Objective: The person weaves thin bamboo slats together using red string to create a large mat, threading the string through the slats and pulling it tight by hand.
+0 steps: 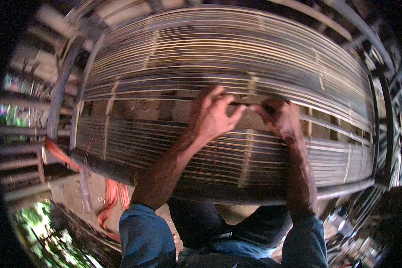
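A wide panel of thin, straight slats (201, 42), perhaps split bamboo or cane, spreads in front of me. Pale vertical ties (247, 152) cross the slats at intervals. My left hand (215, 111) is over a gap in the middle of the panel, its thumb and fingers apart, blurred a little by motion. Close by on the right, my right hand (281, 117) has its fingers bent and its thumb pointing at the left thumb. A short dark line shows between the thumbs, too fine to identify. Whatever the right fingers pinch is hidden.
A dark round bar (228, 194) runs along the panel's near edge, above my legs. At the left, an orange-red bundle of strands (115, 196) hangs toward the ground, with more strands (62, 154) over the frame corner. Wooden posts (63, 89) stand at the left.
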Action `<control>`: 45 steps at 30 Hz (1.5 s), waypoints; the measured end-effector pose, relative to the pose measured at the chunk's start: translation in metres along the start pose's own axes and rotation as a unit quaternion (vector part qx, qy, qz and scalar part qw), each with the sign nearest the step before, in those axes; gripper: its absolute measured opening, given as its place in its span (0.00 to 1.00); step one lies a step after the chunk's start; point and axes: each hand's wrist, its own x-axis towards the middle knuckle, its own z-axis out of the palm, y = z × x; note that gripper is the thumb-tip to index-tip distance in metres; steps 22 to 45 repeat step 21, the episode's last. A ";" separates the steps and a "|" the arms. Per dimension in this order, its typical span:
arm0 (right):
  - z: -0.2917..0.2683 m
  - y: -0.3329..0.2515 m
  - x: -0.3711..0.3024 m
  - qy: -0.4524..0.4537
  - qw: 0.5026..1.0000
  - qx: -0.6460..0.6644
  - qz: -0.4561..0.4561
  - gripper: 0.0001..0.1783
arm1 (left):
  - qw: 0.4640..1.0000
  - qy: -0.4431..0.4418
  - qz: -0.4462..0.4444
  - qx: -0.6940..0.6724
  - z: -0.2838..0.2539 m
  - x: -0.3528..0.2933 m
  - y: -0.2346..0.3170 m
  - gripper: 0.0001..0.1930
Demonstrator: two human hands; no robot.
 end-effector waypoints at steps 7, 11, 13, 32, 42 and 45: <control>0.013 -0.011 -0.006 -0.059 0.998 -0.034 0.003 0.16 | 0.980 0.127 0.114 0.100 0.039 -0.038 -0.027 0.15; 0.005 0.014 -0.008 -0.079 0.995 -0.054 0.007 0.17 | 0.999 -0.044 0.001 0.017 0.014 -0.018 0.005 0.11; 0.018 0.014 -0.010 -0.069 0.995 0.058 0.033 0.16 | 0.974 0.046 0.157 0.158 0.050 -0.028 -0.024 0.14; 0.016 0.027 -0.001 -0.101 0.993 0.006 0.054 0.22 | 0.997 0.034 0.052 0.049 0.056 -0.018 -0.023 0.20; 0.016 0.027 -0.001 -0.101 0.993 0.006 0.054 0.22 | 0.997 0.034 0.052 0.049 0.056 -0.018 -0.023 0.20; 0.016 0.027 -0.001 -0.101 0.993 0.006 0.054 0.22 | 0.997 0.034 0.052 0.049 0.056 -0.018 -0.023 0.20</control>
